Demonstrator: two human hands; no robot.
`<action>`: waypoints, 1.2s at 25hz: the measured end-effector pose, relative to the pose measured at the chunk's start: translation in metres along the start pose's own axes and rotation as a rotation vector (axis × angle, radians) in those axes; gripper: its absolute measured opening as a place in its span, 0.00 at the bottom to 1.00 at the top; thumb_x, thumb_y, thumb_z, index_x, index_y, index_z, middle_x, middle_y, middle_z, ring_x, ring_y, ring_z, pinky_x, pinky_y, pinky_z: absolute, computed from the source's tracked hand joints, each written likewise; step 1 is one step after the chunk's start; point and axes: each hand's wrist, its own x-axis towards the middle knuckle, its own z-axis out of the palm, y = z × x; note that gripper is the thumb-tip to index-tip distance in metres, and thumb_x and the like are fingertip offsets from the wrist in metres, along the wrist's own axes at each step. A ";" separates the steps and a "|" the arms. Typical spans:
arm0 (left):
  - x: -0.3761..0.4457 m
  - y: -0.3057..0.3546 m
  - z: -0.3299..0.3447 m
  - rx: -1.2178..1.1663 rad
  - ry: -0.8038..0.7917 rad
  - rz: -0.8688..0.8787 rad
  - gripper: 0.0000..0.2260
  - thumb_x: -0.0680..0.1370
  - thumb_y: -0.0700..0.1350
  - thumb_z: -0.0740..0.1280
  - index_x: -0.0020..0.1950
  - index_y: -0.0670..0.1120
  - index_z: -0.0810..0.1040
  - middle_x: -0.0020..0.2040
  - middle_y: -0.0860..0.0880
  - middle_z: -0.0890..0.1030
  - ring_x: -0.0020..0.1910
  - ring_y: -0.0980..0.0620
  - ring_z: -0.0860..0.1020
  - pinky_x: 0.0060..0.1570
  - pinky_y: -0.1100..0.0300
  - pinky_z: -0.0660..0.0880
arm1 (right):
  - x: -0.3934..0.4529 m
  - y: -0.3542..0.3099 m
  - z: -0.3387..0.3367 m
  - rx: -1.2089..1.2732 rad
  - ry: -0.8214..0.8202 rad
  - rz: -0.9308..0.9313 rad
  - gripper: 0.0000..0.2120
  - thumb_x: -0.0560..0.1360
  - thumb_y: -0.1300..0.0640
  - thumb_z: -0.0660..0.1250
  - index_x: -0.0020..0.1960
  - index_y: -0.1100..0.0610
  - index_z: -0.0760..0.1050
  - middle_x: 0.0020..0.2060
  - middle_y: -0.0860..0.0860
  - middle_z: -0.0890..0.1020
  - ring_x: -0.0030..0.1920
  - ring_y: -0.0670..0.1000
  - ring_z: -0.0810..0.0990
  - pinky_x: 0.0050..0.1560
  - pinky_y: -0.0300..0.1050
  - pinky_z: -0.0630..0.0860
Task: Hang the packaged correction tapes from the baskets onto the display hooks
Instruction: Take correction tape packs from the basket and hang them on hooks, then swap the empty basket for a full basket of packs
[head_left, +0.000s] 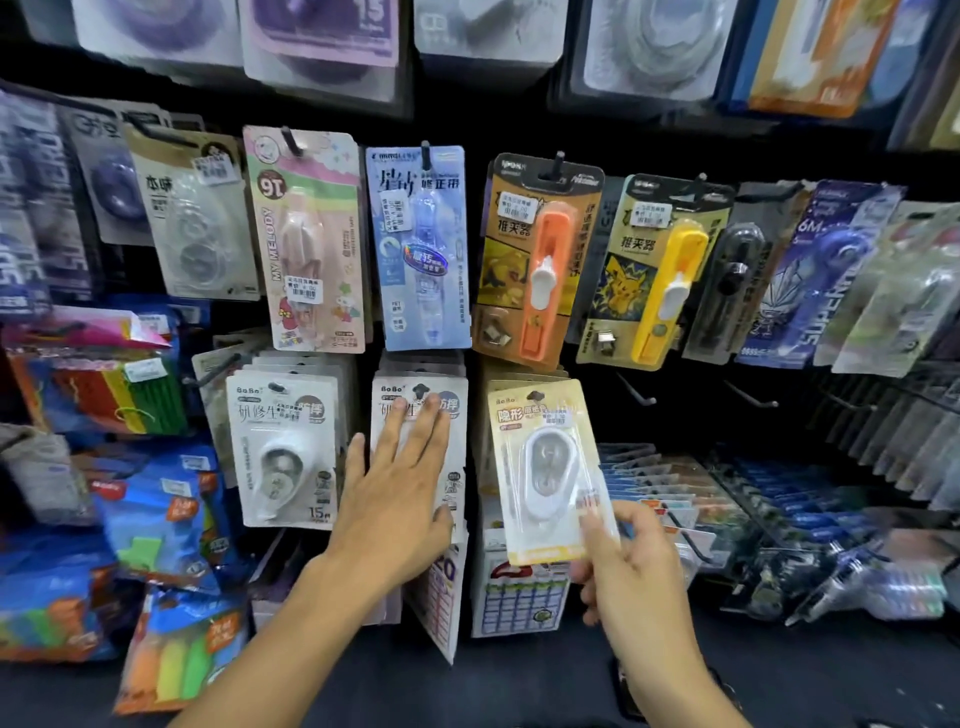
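Observation:
My right hand (631, 561) pinches the lower right corner of a cream-yellow correction tape pack (545, 467) with a white dispenser, held upright in front of the third lower hook's stack. My left hand (400, 483) lies flat, fingers straight, against the front of the middle stack of white correction tape packs (457, 441). Another white stack (283, 447) hangs to the left of it. No basket is in view.
The upper row carries a pink pack (306, 239), a blue pack (418, 249), an orange clip pusher (535, 260) and a yellow one (654, 270). Bare hooks (639, 395) stick out at right. Colourful packets (156, 509) crowd the left; pens (805, 509) lie right.

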 end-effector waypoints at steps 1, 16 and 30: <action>0.000 0.000 0.002 -0.011 0.002 0.002 0.42 0.81 0.55 0.59 0.81 0.52 0.30 0.78 0.56 0.24 0.78 0.49 0.26 0.78 0.42 0.40 | 0.004 0.002 0.001 -0.008 -0.018 0.034 0.07 0.82 0.55 0.64 0.50 0.42 0.74 0.30 0.49 0.82 0.26 0.45 0.76 0.31 0.45 0.75; -0.026 -0.012 0.005 -0.084 0.058 0.144 0.35 0.82 0.45 0.53 0.79 0.53 0.31 0.79 0.57 0.27 0.77 0.57 0.26 0.77 0.58 0.29 | 0.035 0.016 0.047 -0.958 -0.045 -0.783 0.20 0.76 0.60 0.68 0.66 0.49 0.71 0.60 0.49 0.82 0.56 0.55 0.80 0.52 0.54 0.80; -0.054 -0.012 -0.001 -0.169 -0.039 0.068 0.33 0.82 0.44 0.55 0.83 0.53 0.41 0.83 0.57 0.39 0.81 0.58 0.38 0.81 0.55 0.38 | 0.049 0.008 0.038 -1.158 -0.150 -0.619 0.40 0.75 0.60 0.63 0.82 0.50 0.50 0.82 0.49 0.44 0.81 0.59 0.46 0.78 0.59 0.57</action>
